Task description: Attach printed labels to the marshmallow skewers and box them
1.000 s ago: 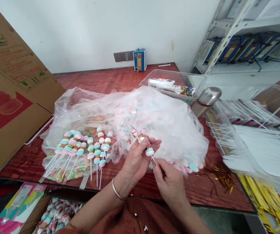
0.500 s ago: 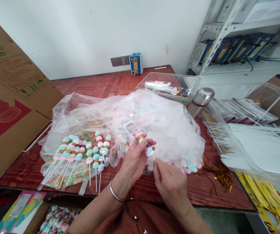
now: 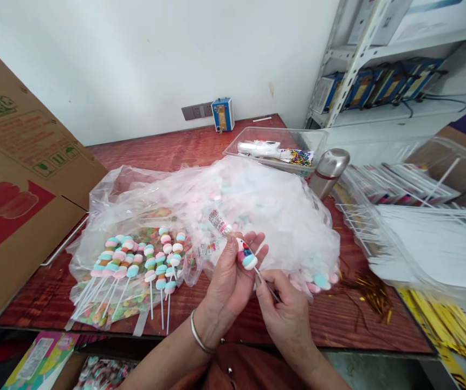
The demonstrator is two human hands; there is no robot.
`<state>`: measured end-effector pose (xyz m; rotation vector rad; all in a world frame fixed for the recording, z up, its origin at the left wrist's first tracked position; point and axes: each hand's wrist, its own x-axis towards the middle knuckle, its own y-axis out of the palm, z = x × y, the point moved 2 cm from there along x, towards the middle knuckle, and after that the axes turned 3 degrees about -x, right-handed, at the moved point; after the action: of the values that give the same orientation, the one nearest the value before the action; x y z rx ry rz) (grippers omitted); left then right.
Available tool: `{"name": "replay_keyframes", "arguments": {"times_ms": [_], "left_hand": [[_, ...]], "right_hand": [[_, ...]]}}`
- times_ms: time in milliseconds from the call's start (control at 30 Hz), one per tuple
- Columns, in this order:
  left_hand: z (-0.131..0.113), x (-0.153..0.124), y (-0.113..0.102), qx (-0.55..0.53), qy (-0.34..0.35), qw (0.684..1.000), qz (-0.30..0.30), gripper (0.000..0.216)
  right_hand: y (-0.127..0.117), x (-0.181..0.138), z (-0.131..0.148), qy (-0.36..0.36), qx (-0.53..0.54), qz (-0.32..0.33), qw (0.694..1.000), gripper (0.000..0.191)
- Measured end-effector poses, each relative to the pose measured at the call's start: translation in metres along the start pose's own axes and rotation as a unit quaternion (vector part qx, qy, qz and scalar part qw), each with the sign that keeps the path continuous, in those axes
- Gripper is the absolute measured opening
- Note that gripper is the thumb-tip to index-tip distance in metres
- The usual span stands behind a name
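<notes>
My left hand (image 3: 232, 276) holds a marshmallow candy skewer (image 3: 248, 259) in a clear printed wrapper, thumb pressed on it and the other fingers partly spread. The wrapper's printed end (image 3: 218, 221) sticks out above the thumb. Below the blue and white marshmallow, my right hand (image 3: 284, 300) pinches the thin stick (image 3: 260, 274) between thumb and forefinger. Left of my hands, several unwrapped marshmallow skewers (image 3: 121, 254) lie on a clear bag of coloured gummy rings (image 3: 129, 311). Behind the hands spreads a large cloudy plastic bag of marshmallows (image 3: 273, 200).
A cardboard box (image 3: 25, 179) stands at the left. A steel flask (image 3: 330, 172) is beside a clear tray (image 3: 320, 142) at the back. On the right, a clear bin (image 3: 363, 227) holds white sticks (image 3: 432, 249); gold twist ties (image 3: 373, 295) lie near the table's edge.
My left fingers have spread a little around the candy. The stick between the candy and my right hand now shows more plainly. The view has shifted slightly.
</notes>
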<state>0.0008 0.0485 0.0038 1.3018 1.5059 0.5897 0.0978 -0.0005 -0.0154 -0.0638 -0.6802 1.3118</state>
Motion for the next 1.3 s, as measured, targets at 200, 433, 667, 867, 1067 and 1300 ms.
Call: {"name": "replay_keyframes", "arguments": {"times_ms": [200,433,667,867,1067,1300], "left_hand": [[-0.001,0.004,-0.003,0.019,-0.012,1.0,0.004,0.019],[0.003,0.007,0.0,0.046,0.019,0.999,0.004,0.015],[0.001,0.011,-0.004,0.043,0.027,0.996,-0.069,0.023],[-0.004,0.014,0.0,0.014,0.017,1.0,-0.023,0.028],[-0.008,0.018,0.001,-0.001,0.018,1.0,0.001,0.031],[0.004,0.016,0.0,0.065,0.077,0.995,-0.023,0.036]], "right_hand": [[0.002,0.001,-0.01,0.131,0.136,0.054,0.981,0.019],[0.001,-0.004,-0.007,-0.077,-0.116,-0.012,0.99,0.017],[0.006,-0.007,-0.005,-0.121,-0.128,0.012,0.984,0.018],[0.011,-0.004,-0.015,0.285,0.333,0.156,0.885,0.031],[0.012,-0.003,-0.012,0.365,0.439,0.173,0.802,0.032],[0.013,-0.008,-0.01,-0.012,-0.049,0.044,0.998,0.023]]}}
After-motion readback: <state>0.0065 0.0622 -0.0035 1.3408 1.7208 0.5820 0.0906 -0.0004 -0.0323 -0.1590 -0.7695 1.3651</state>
